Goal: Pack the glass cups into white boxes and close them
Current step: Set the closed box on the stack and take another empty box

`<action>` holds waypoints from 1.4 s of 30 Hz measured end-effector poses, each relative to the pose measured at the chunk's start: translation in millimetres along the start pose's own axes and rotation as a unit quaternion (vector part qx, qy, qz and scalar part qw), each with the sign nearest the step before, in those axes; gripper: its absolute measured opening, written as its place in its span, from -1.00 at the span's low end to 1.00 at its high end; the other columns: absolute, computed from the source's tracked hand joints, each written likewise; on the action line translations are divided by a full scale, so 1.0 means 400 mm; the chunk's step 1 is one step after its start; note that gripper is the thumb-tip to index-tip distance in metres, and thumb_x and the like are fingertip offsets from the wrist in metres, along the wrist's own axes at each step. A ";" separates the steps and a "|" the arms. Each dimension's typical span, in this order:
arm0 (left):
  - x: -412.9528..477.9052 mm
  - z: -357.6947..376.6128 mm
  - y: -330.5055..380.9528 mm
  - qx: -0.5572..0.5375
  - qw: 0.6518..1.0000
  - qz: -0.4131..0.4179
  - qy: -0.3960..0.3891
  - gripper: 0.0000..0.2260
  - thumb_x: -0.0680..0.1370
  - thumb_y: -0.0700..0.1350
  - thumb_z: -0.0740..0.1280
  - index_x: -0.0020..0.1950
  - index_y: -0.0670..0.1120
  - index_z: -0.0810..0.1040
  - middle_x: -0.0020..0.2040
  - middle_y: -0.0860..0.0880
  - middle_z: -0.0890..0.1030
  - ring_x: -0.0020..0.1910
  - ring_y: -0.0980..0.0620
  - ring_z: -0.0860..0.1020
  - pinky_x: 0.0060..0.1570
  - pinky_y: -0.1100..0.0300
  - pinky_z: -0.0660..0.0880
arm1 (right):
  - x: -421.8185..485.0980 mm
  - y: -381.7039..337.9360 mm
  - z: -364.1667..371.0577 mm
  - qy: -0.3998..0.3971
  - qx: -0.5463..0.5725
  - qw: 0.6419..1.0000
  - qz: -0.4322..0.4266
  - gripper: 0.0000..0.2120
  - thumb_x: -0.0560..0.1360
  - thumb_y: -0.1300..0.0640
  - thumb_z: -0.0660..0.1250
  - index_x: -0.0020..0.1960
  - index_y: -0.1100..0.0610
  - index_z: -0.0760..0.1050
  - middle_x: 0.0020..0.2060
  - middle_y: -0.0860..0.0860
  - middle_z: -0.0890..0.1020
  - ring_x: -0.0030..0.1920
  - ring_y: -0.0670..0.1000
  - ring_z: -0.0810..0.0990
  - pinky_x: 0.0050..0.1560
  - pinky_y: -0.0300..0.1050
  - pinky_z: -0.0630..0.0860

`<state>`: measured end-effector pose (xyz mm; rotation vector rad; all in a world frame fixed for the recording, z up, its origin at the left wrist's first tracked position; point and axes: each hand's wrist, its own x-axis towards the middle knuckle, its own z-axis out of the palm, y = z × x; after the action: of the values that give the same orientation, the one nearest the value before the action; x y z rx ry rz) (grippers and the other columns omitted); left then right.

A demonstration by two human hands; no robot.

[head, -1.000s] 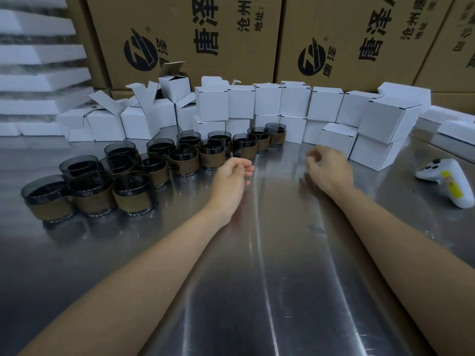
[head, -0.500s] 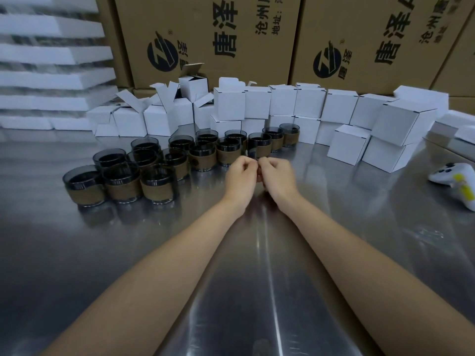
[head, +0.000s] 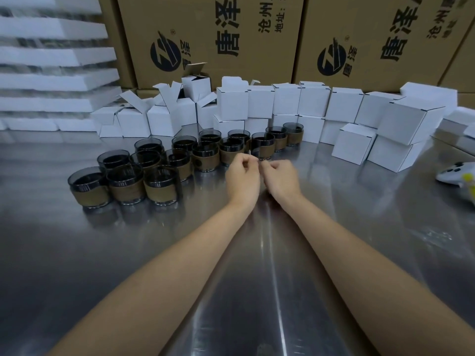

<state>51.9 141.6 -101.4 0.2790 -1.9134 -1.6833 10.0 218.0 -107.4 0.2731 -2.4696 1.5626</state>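
Several dark glass cups (head: 159,185) with brown sleeves stand in a curved cluster on the steel table (head: 257,291), from near left to far centre. Behind them sit several white boxes: open ones with raised flaps (head: 162,116) at the left, closed ones (head: 344,104) stacked to the right. My left hand (head: 243,179) and my right hand (head: 281,178) hover side by side just in front of the cups, fingers curled, fingertips nearly meeting. Neither hand holds a cup or a box.
Big brown printed cartons (head: 231,39) form a wall behind the boxes. A stack of white foam sheets (head: 51,78) fills the far left. A white controller with a yellow mark (head: 460,176) lies at the right edge.
My hands came together from apart at the table's centre and now stay close, fingers curled. The view shifted slightly left and closer.
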 end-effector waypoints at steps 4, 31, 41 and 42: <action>0.061 -0.006 0.041 0.008 0.997 0.032 0.072 -0.83 0.55 -0.34 0.20 -0.03 -0.12 0.51 -0.01 -0.08 0.59 -0.06 0.04 0.52 0.00 0.33 0.45 | 0.001 -0.024 0.027 -0.004 -0.173 0.985 0.008 -0.59 0.54 -0.01 0.17 -0.44 0.11 0.40 -0.41 0.08 0.58 -0.26 0.18 0.58 -0.32 -0.11 0.37; 0.675 -0.200 0.011 0.297 0.942 -0.128 0.094 -0.44 0.54 0.01 0.31 0.46 -0.19 0.29 0.44 -0.15 0.30 0.43 -0.17 0.23 0.26 -0.04 0.40 | 0.039 -0.005 0.074 -0.061 -0.425 0.891 -0.150 -0.66 0.52 -0.04 0.11 -0.35 0.11 0.36 -0.47 -0.04 0.31 -0.45 -0.03 0.18 -0.45 -0.14 0.05; 0.469 -0.157 0.169 0.271 0.935 0.126 0.191 -0.57 0.53 -0.22 0.24 0.41 -0.04 0.38 0.46 0.05 0.28 0.50 0.02 0.10 0.36 0.08 0.01 | 0.024 -0.019 0.050 -0.078 -0.267 0.949 -0.148 -0.61 0.52 0.03 0.20 -0.44 0.14 0.33 -0.47 0.02 0.46 -0.37 0.07 0.45 -0.30 -0.10 0.35; 0.430 -0.146 0.189 0.233 0.942 0.150 0.188 -0.57 0.54 -0.22 0.24 0.41 -0.04 0.38 0.45 0.04 0.29 0.49 0.01 0.12 0.34 0.11 0.02 | 0.024 -0.018 0.041 -0.079 -0.185 0.971 -0.128 -0.60 0.53 0.07 0.22 -0.46 0.16 0.32 -0.50 0.03 0.44 -0.41 0.05 0.41 -0.31 -0.12 0.33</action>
<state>-40.9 19.1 21.2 0.4302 -1.9164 -0.8899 1.5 199.6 -105.3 0.6425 -2.6513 0.9898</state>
